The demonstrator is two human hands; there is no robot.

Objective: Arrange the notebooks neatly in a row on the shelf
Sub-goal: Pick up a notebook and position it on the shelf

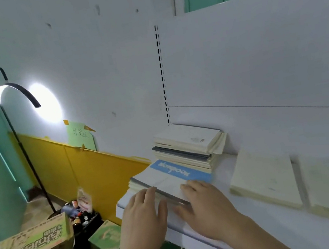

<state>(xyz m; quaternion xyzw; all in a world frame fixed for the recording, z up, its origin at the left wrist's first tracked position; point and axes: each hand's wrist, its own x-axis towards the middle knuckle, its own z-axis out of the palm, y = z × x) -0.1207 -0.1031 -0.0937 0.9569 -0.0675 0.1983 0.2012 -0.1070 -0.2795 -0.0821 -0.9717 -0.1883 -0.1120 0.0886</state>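
Notebooks (166,180) under both hands' fingers (148,193)

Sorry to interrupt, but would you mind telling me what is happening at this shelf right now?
A person is sorting notebooks on a white shelf. Both the left hand and the right hand rest with straight fingers on the near edge of a low stack topped by a blue-and-white notebook. Behind it a taller stack stands against the back panel. To the right, two cream notebooks lie flat side by side. No neat row exists yet.
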